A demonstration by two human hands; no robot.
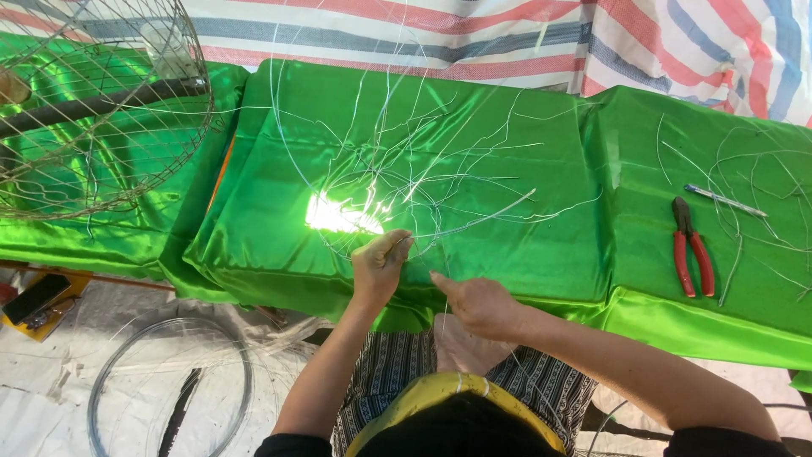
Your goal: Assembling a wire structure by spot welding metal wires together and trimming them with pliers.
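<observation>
A thin wire frame [381,182] of rings and loose strands lies on the shiny green cloth [507,254] covering the table. My left hand [378,269] pinches a strand of that wire at the frame's near rim, fingers closed on it. Just to its right, my right hand [478,305] rests at the table's front edge, fingers curled on another fine wire that runs down toward my lap.
Red-handled pliers [692,250] and a pen [726,201] lie at the right among cut wire pieces. A finished wire cage [101,110] stands at the far left. Wire coils [169,381] and a phone [35,298] lie on the floor. A striped tarp [507,34] hangs behind.
</observation>
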